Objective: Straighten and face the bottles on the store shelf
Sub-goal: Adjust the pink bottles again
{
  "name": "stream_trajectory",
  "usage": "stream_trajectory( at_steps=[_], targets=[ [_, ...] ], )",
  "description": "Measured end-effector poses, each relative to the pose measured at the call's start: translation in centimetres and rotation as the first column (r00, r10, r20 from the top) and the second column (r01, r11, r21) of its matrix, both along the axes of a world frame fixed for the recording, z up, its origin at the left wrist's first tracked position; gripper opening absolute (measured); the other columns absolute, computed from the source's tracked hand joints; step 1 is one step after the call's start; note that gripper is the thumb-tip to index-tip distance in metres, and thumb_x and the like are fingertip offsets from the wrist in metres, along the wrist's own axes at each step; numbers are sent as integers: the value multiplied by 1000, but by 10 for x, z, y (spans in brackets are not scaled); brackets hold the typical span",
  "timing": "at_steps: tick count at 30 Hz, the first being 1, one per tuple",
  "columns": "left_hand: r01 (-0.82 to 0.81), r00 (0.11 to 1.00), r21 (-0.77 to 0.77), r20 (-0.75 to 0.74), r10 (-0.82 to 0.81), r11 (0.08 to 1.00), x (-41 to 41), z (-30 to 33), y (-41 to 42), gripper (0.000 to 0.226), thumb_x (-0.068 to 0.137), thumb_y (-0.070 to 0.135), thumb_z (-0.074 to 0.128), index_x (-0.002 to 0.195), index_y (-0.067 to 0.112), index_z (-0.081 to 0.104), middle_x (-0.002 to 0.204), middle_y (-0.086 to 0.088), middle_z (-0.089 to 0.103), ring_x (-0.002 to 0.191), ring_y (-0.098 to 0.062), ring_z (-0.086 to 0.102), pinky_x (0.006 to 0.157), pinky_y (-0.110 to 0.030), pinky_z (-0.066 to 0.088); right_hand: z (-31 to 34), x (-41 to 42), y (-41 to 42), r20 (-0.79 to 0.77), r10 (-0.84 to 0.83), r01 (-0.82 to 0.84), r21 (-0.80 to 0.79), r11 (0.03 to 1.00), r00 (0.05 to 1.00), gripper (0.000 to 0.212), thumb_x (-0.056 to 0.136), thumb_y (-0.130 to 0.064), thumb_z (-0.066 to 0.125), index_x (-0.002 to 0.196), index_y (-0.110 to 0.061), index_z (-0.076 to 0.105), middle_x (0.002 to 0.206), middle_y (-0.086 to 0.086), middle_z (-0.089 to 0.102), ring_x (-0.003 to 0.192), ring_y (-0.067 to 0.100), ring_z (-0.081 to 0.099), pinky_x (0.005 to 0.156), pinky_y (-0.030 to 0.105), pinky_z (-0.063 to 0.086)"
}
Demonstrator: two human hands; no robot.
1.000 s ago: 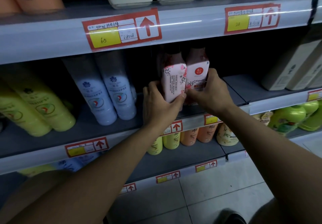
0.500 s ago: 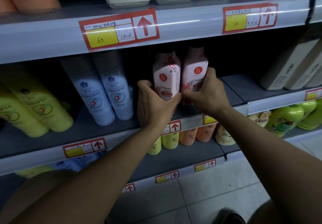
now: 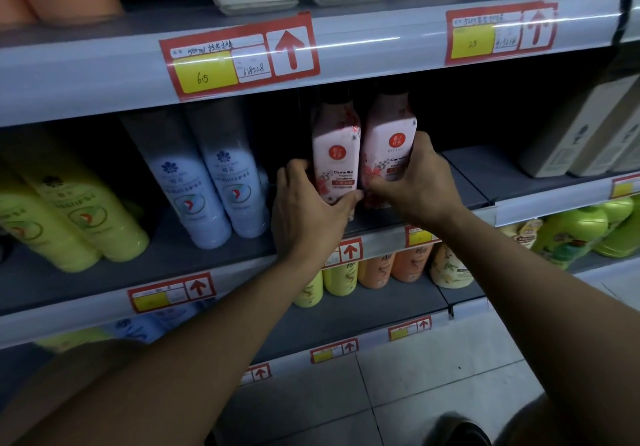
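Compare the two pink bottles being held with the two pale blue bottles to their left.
The pink bottles have dark caps, shouldered bodies, and red round logos with "Camellia" text; the blue bottles are smooth cylinders bearing a dark flower emblem. The pink bottles are gripped, one by the left hand, one by the right hand; the blue bottles stand untouched. Both pairs share one shelf, side by side, labels forward.

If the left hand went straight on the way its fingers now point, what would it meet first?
The left hand already grips the left pink Camellia bottle, fingers pointing into the shelf. Going on, it would likely push that bottle back into the dark shelf space behind; whether anything stands there cannot be told.
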State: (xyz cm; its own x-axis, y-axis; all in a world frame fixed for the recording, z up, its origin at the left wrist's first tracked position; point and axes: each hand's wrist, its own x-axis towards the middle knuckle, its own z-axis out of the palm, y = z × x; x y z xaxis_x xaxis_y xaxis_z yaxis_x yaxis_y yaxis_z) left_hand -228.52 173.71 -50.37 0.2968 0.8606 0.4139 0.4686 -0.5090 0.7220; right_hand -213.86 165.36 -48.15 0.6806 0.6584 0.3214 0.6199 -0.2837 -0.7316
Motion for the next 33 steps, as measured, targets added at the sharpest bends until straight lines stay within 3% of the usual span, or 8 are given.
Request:
stream_trajectory(
  at_steps=[5,8,13,17,21,25,33],
  targets=[
    [-40,998,-24,52,41,999,8,0,3,75,56,55,93,105,23,47,109,4,57,98,-19,61,73,-38,52,0,1,-1,-12,20,-19,9,1000,1000,68,74,-37,89,126,-20,48,108,-9,64,95,12,66,69,17,48],
    [-35,997,-28,74,37,999,10,-2,1,76,57,54,93,107,23,45,110,3,56,98,-20,62,70,-35,51,-2,3,-2,-4,26,-26,5,1000,1000,66,77,-39,87,127,-20,49,113,-7,67,99,14,67,73,22,51],
    [-13,998,-18,63,14,1000,9,-5,-3,68,64,45,87,110,25,41,114,2,53,102,-23,62,78,-41,55,-2,4,-4,17,40,-40,-14,999,999,66,79,-40,85,129,-18,48,113,-8,65,96,10,59,75,23,45],
    [9,997,-15,74,-8,1000,8,-6,-2,66,67,40,88,112,24,42,117,2,53,104,-21,61,77,-36,52,-4,4,-4,23,52,-51,-24,998,998,69,78,-43,87,130,-21,47,119,-4,70,100,14,67,79,27,51],
    [3,997,-6,81,-2,1000,10,-7,-2,68,66,40,90,112,24,42,116,1,55,103,-23,62,79,-43,55,-3,4,-3,17,39,-39,-15,999,999,66,79,-41,86,130,-21,48,120,-5,71,100,11,67,79,26,51],
    [-2,996,-13,84,3,1000,12,-6,-2,67,67,39,90,111,23,43,115,1,55,101,-23,61,77,-38,53,-2,2,-3,20,44,-43,-24,999,999,65,80,-41,85,130,-22,49,115,-11,68,98,8,64,78,24,50],
    [-10,994,-30,106,13,999,14,-6,-5,66,68,36,91,111,22,43,116,0,54,103,-23,62,77,-38,54,-3,-1,-5,47,35,-33,-37,999,998,65,83,-36,83,134,-20,47,123,-2,71,111,21,68,84,30,52]
  ],
)
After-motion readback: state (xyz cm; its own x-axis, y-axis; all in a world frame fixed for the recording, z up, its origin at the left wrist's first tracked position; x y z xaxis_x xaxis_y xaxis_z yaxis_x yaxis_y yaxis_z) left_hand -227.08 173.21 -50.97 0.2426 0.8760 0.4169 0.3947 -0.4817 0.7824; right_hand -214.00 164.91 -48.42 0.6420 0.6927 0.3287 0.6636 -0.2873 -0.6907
